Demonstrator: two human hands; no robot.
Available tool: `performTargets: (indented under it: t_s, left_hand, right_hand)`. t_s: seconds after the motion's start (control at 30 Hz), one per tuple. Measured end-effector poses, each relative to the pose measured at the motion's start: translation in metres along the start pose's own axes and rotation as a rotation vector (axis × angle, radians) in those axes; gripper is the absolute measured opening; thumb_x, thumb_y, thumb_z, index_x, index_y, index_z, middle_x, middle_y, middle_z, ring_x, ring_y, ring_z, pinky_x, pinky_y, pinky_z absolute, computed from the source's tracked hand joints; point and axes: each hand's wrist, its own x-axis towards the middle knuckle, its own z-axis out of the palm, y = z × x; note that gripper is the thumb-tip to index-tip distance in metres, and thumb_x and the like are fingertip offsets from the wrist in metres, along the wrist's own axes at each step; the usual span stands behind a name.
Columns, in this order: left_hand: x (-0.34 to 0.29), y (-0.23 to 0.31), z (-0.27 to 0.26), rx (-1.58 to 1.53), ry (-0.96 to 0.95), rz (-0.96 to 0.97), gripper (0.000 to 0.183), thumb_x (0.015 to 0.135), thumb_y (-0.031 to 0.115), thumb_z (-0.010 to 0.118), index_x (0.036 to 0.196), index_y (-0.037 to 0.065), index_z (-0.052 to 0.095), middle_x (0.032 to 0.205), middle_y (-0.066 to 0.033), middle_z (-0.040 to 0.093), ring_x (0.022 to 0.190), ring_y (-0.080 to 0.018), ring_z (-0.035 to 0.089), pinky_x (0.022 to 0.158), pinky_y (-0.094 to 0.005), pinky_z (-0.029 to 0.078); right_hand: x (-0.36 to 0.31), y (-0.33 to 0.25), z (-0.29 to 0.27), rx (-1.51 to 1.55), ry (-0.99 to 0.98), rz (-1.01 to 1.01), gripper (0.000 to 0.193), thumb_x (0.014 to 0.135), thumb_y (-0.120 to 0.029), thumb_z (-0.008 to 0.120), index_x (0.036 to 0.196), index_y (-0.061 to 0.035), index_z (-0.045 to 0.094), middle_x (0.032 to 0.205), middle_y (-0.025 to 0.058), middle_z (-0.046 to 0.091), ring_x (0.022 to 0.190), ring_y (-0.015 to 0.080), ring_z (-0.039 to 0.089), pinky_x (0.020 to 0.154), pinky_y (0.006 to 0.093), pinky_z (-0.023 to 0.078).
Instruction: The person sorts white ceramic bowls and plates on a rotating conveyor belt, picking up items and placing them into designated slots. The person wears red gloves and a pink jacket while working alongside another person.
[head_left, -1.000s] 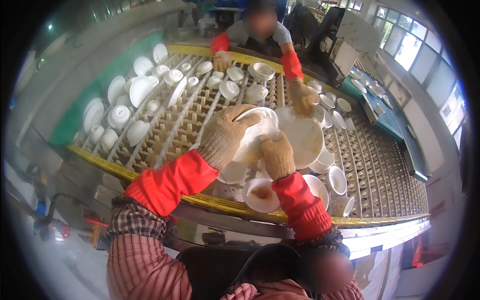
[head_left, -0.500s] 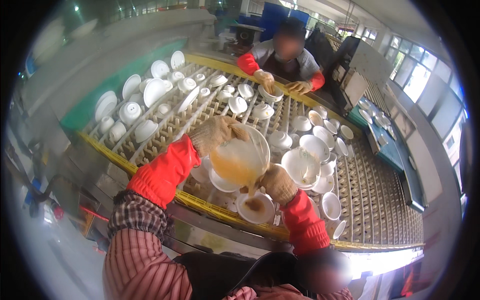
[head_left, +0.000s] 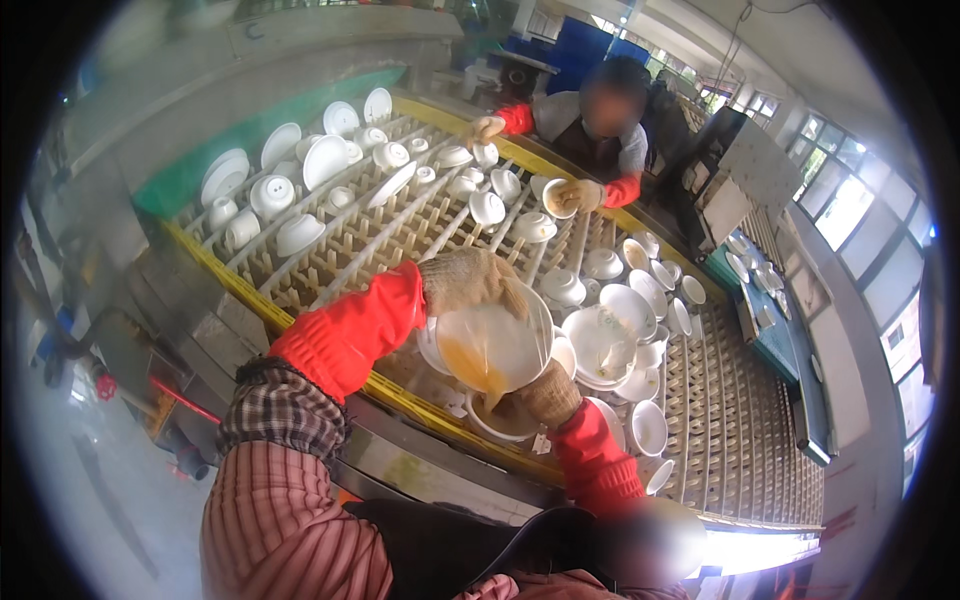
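A large white bowl (head_left: 515, 345) tilts toward me, with a brownish-orange liquid (head_left: 468, 362) running over its lower rim. My left hand (head_left: 472, 283), in a tan knit glove, grips the far upper rim. On the lower right side, my gloved right hand (head_left: 550, 394) is closed against the bowl; its fingertips are partly hidden. Right below the pouring edge sits a smaller white bowl (head_left: 502, 424), on the near side of the rack. A stack of soiled white bowls (head_left: 600, 345) stands just right of my hands.
A pegged conveyor rack (head_left: 740, 430) with yellow edging carries many white bowls, cups and plates (head_left: 325, 162). Across it, a co-worker's gloved hand (head_left: 572, 197) holds a small bowl. A blue-green belt (head_left: 760, 300) with dishes runs at the right.
The large bowl has tipped further and shifted slightly right, with less liquid left in it. The co-worker's hands have moved apart, one now lifting a small bowl.
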Motion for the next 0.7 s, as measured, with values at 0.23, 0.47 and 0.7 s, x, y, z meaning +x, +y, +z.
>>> performTargets:
  t_s: [0.23,0.47,0.7]
  left_hand:
    - [0.016,0.013,0.046,0.073,-0.087,0.022,0.027,0.098,0.009,0.073,0.122,0.003,0.084,0.113,-0.0126,0.086,0.099,-0.0170,0.079,0.086,-0.0297,0.063]
    - [0.034,0.020,0.097,0.552,0.248,0.057,0.082,0.097,0.047,0.082,0.158,-0.001,0.057,0.128,-0.0184,0.079,0.125,-0.0348,0.074,0.105,-0.0440,0.060]
    - [0.036,0.087,0.144,1.222,0.244,0.298,0.057,0.099,0.036,0.069,0.148,0.005,0.066,0.137,-0.0199,0.072,0.135,-0.0378,0.066,0.104,-0.0468,0.060]
  right_hand:
    - [-0.048,0.020,0.024,1.141,0.015,0.419,0.050,0.113,-0.020,0.067,0.160,-0.0072,0.056,0.158,0.0139,0.065,0.144,0.0296,0.064,0.122,0.0475,0.052]
    - [-0.078,0.053,0.018,0.786,0.104,0.318,0.049,0.116,-0.036,0.059,0.152,-0.0020,0.061,0.137,0.0150,0.072,0.129,0.0306,0.069,0.115,0.0503,0.055]
    - [-0.078,0.052,-0.031,-0.783,0.194,0.333,0.048,0.108,-0.025,0.065,0.152,-0.0054,0.063,0.144,0.0166,0.069,0.138,0.0350,0.064,0.118,0.0488,0.052]
